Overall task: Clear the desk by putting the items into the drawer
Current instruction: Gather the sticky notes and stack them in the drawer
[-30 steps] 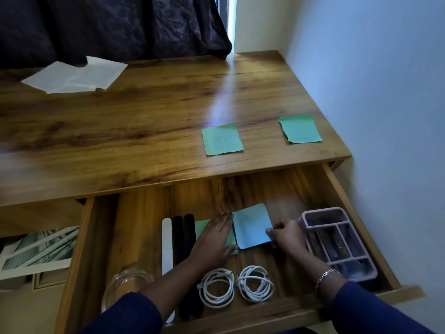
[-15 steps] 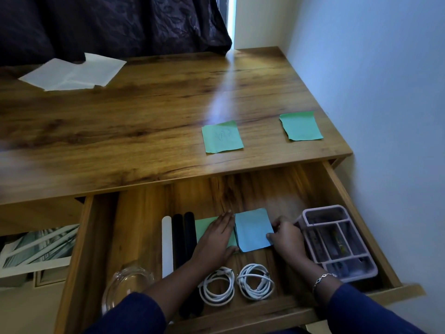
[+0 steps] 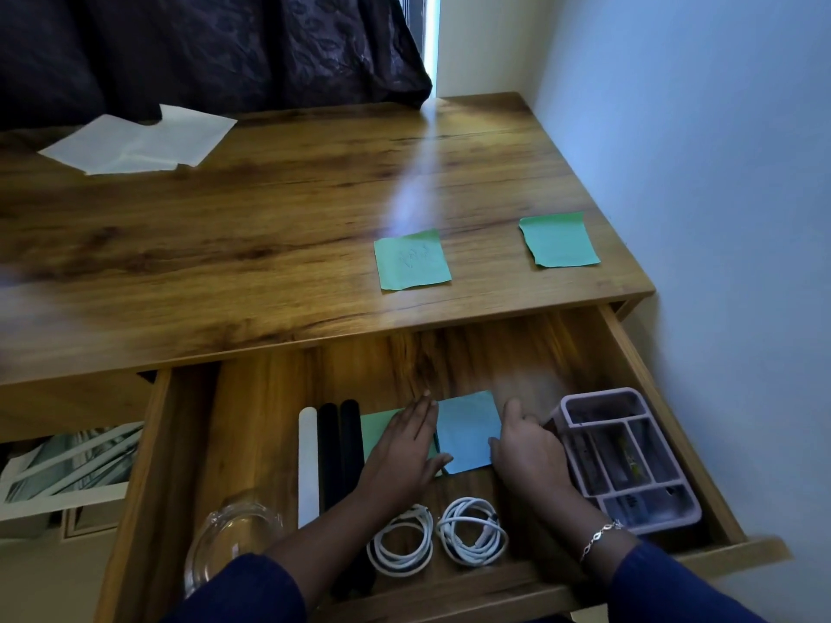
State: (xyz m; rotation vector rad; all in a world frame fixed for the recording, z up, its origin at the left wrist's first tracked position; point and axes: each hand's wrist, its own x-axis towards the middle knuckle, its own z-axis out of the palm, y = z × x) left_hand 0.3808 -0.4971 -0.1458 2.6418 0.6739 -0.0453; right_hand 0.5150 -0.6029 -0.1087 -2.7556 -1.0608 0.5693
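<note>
— Wood-grain desk top [image 3: 225, 263] lies ahead of you, and its open wooden drawer [image 3: 270, 420] sits under your arms. Your left hand [image 3: 404, 451] lies palm down, fingers straight and together, pressing a green square sticky note [image 3: 375, 427] onto the drawer floor.

— And my right?

— Your right hand [image 3: 526, 451] sits at the right edge of the blue square sticky note [image 3: 467, 431]. That note lies flat between your two hands, against the green one. Your fingers are bent; I cannot tell whether you pinch the paper or only touch it.

— What crowds them?

— Just right of your right hand is a lilac plastic organiser tray [image 3: 600, 394] with compartments. Left of your left hand, a white flat stick [image 3: 308, 465] and two black flat sticks [image 3: 328, 451] lie side by side. Under your wrists are two coiled white cables [image 3: 472, 535]. Further left sits a clear glass dish [image 3: 234, 541].

— And up top?

— Beyond your left fingertips lies a scribbled green paper square [image 3: 413, 260]. Beyond your right hand lies a plain green paper square [image 3: 559, 240], one edge ragged. Far off to the left, white paper sheets [image 3: 139, 139] lie below a dark patterned curtain [image 3: 202, 47].
</note>
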